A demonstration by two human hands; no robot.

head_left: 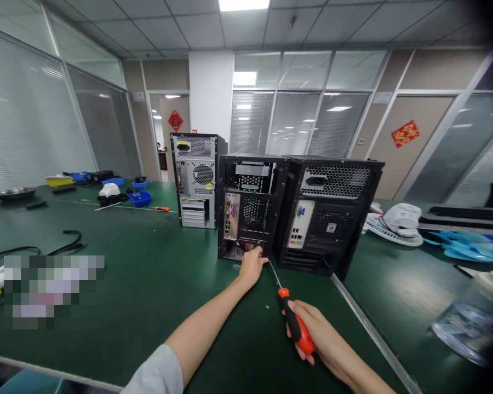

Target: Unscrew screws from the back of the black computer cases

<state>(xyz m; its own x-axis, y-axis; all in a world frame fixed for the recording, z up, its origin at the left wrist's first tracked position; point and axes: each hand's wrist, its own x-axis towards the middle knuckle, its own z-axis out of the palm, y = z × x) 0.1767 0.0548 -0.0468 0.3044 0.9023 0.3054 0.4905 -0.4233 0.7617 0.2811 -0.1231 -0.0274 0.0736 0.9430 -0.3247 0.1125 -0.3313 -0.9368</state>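
Note:
Three computer cases stand with their backs toward me. At the bottom rear of the middle computer case [254, 186], my left hand [252, 265] has its fingers curled at the slot opening; what they grip, if anything, is hidden. My right hand [308, 325] is wrapped around the red and black handle of a screwdriver [298, 323]. Its thin shaft points up and away, with the tip close beside my left hand and the case's lower right corner. The middle case has an open bay at the top and a metal port panel on its left.
A silver-backed computer case [197, 180] stands left, a black computer case [328, 213] right. Blue trays [139, 198], an orange screwdriver [162, 209] and cables lie on the left. White fan parts [400, 221], blue fan blades [466, 245] and a clear jar [472, 323] are on the right.

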